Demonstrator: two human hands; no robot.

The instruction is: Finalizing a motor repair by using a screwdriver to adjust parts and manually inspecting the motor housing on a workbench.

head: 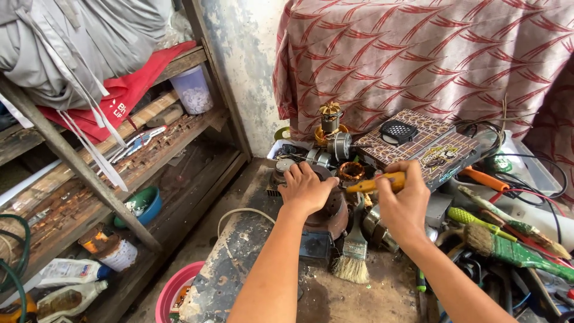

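Note:
My left hand rests flat on top of a dark round motor housing on the workbench, fingers spread over it. My right hand grips a yellow-handled screwdriver whose tip points left toward a copper-wound stator just behind the housing. A paintbrush with pale bristles lies on the bench in front of the housing, between my forearms.
Motor parts crowd the bench's back, beside a patterned cardboard box. Screwdrivers, a green brush and cables lie at right. Wooden shelves stand at left with bottles, a blue bowl and a pink basin below.

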